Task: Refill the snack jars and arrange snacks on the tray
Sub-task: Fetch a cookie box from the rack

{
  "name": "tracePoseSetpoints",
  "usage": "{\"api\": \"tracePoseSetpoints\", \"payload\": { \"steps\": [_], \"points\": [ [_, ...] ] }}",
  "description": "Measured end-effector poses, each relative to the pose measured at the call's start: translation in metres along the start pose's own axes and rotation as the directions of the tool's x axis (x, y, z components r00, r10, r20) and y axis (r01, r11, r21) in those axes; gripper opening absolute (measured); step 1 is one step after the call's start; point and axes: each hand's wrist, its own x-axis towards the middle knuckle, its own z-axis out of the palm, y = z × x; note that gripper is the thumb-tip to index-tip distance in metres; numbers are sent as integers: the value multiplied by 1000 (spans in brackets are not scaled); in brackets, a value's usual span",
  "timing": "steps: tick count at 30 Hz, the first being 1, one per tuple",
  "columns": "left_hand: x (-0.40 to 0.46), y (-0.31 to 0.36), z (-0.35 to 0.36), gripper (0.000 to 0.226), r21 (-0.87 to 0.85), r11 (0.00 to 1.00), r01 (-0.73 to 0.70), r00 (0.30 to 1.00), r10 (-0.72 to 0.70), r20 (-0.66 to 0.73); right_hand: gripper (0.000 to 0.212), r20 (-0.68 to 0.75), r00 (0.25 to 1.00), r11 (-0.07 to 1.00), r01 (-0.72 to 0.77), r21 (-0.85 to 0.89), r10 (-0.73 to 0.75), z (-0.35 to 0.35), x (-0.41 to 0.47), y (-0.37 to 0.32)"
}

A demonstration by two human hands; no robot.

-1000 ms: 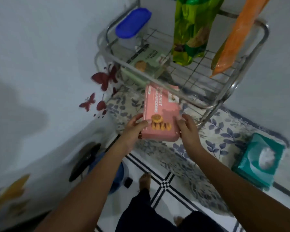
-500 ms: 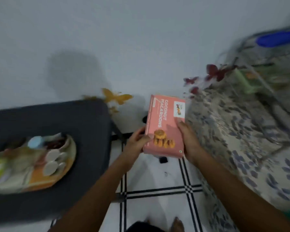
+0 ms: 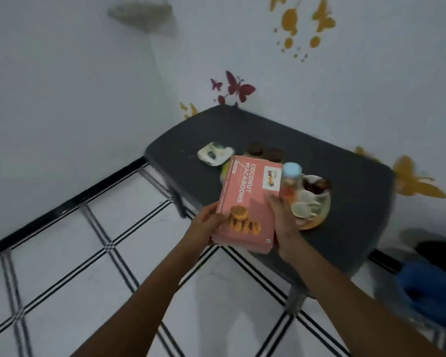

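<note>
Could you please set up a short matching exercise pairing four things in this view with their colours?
Things:
1. macaroon box
2. table
3. bottle cap
4. large butterfly sticker

Colours:
a. light blue
b. dark red
c. pink
d. dark grey

Pairs: 1-c, 2-d, 3-a, 4-b. The left hand and right hand grip the box.

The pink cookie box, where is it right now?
In the head view the pink coconut macaroons box is in the middle, held by the left hand and right hand over the near edge of the dark table.
</note>
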Motion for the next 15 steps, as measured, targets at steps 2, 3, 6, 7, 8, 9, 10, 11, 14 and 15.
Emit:
{"api": "tracePoseSetpoints", "payload": {
  "steps": [2, 3, 6, 7, 8, 9, 10, 11, 14, 15],
  "points": [
    [-6, -1, -76, 50, 3, 1000, 27, 997, -27, -71, 47, 46, 998, 999, -51, 0, 51, 79, 12, 23],
    [-7, 1, -103, 52, 4, 999, 45, 994, -45, -97, 47, 66, 996, 998, -56, -13, 57, 107, 17, 31],
    [-4, 8, -174, 40, 17, 998, 68, 986, -65, -152, 52, 101, 993, 996, -61, -59, 67, 178, 36, 50],
    [0, 10, -198, 40, 17, 997, 75, 984, -71, -165, 54, 110, 991, 995, -67, -68, 74, 201, 45, 56],
    [5, 13, -216, 42, 16, 998, 68, 984, -64, -169, 55, 107, 991, 995, -70, -69, 77, 218, 54, 60],
    [12, 16, -229, 45, 9, 998, 63, 982, -61, -181, 56, 101, 992, 995, -65, -70, 72, 231, 62, 62],
    [25, 16, -245, 47, -8, 998, 56, 977, -57, -207, 56, 98, 993, 996, -60, -71, 67, 245, 75, 65],
    [37, 17, -256, 49, -23, 998, 54, 969, -57, -241, 57, 99, 993, 996, -53, -68, 60, 257, 88, 67],
    [75, 17, -278, 70, -68, 990, 121, 930, -137, -340, 58, 52, 996, 997, -65, -32, 67, 285, 126, 68],
    [90, 18, -283, 78, -96, 983, 160, 924, -183, -336, 57, 34, 996, 997, -77, -13, 78, 295, 142, 67]
  ]
}}
